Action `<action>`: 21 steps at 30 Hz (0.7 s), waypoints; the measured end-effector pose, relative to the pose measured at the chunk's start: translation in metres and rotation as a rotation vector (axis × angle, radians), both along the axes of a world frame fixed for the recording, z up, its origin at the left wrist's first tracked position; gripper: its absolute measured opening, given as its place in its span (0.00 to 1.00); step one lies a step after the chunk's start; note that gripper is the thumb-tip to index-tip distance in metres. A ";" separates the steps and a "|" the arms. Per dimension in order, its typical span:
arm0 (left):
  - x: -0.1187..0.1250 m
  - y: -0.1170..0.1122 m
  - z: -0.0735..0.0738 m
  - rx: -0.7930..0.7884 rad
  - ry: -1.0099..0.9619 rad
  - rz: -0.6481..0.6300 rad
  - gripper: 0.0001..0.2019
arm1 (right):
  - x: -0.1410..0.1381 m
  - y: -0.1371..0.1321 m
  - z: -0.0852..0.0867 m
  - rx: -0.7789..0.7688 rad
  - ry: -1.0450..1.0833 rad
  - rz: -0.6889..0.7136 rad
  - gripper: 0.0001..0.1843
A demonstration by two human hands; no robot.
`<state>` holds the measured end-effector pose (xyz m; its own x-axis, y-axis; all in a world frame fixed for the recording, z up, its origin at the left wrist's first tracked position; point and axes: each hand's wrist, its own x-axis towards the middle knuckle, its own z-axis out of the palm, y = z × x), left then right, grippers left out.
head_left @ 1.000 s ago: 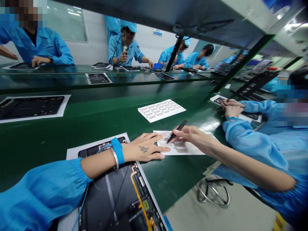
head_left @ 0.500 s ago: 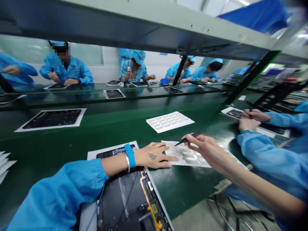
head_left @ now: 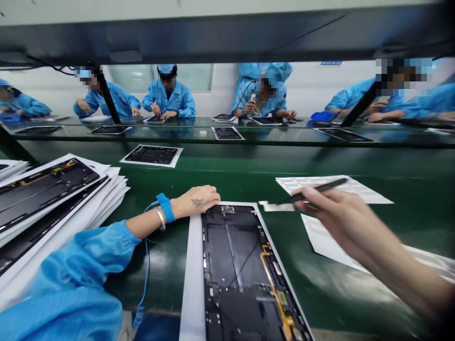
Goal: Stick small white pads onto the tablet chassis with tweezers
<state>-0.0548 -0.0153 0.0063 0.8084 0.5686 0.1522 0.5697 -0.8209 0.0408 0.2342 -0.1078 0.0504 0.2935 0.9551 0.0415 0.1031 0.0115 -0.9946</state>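
One strip (head_left: 275,208), one o'clock from the tablet (head_left: 241,277), seems mid-transfer, needing steady tweezers (head_left: 327,185), my right hand (head_left: 332,206) pinching them, my left hand (head_left: 196,202), at eleven, unclear in grip.

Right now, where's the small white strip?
In the head view, the strip is right of centre, at the tip of the black tool in the right hand, just right of the nearest tablet's top-right corner.

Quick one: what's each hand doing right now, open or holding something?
Left hand: fingers curled at the top edge of the white sheet; whether it grips cannot be told.
Right hand: closed on a slim black tool, pale strip at its tip.
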 end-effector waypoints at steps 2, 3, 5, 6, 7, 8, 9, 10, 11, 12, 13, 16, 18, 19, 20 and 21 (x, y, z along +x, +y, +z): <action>-0.002 -0.005 -0.010 0.013 -0.053 -0.038 0.11 | -0.027 0.021 -0.009 0.000 -0.003 0.107 0.27; -0.001 -0.006 -0.015 0.022 -0.076 -0.047 0.11 | -0.037 0.031 -0.015 -0.004 -0.005 0.145 0.28; 0.001 -0.008 -0.020 0.034 -0.116 -0.056 0.11 | -0.047 0.046 -0.028 -0.025 -0.003 0.187 0.28; 0.002 -0.008 -0.022 0.039 -0.139 -0.064 0.11 | -0.048 0.051 -0.034 -0.043 0.007 0.190 0.28; 0.003 -0.008 -0.022 0.039 -0.158 -0.085 0.10 | -0.047 0.054 -0.040 -0.065 0.020 0.190 0.27; 0.003 -0.008 -0.023 0.033 -0.169 -0.116 0.11 | -0.044 0.054 -0.045 -0.088 0.036 0.186 0.27; 0.003 -0.007 -0.022 0.020 -0.170 -0.151 0.12 | -0.041 0.054 -0.049 -0.108 0.053 0.181 0.26; 0.003 -0.007 -0.022 0.003 -0.162 -0.181 0.14 | -0.038 0.053 -0.052 -0.121 0.068 0.177 0.25; 0.003 -0.006 -0.021 -0.016 -0.150 -0.201 0.15 | -0.035 0.051 -0.055 -0.128 0.079 0.173 0.24; 0.003 -0.006 -0.020 -0.033 -0.139 -0.209 0.16 | -0.033 0.048 -0.057 -0.129 0.089 0.168 0.23; 0.004 -0.006 -0.019 -0.045 -0.133 -0.209 0.16 | -0.032 0.047 -0.058 -0.125 0.102 0.164 0.22; 0.005 -0.006 -0.019 -0.049 -0.125 -0.198 0.16 | -0.031 0.043 -0.064 -0.106 0.146 0.134 0.20; 0.005 -0.005 -0.019 -0.047 -0.116 -0.195 0.16 | -0.032 0.041 -0.066 -0.104 0.163 0.105 0.20; 0.006 -0.005 -0.020 -0.047 -0.112 -0.192 0.16 | -0.033 0.041 -0.067 -0.104 0.164 0.095 0.20; 0.006 -0.005 -0.020 -0.049 -0.108 -0.189 0.16 | -0.033 0.041 -0.067 -0.107 0.160 0.091 0.20; 0.006 -0.005 -0.021 -0.052 -0.107 -0.188 0.16 | -0.033 0.041 -0.067 -0.111 0.154 0.092 0.21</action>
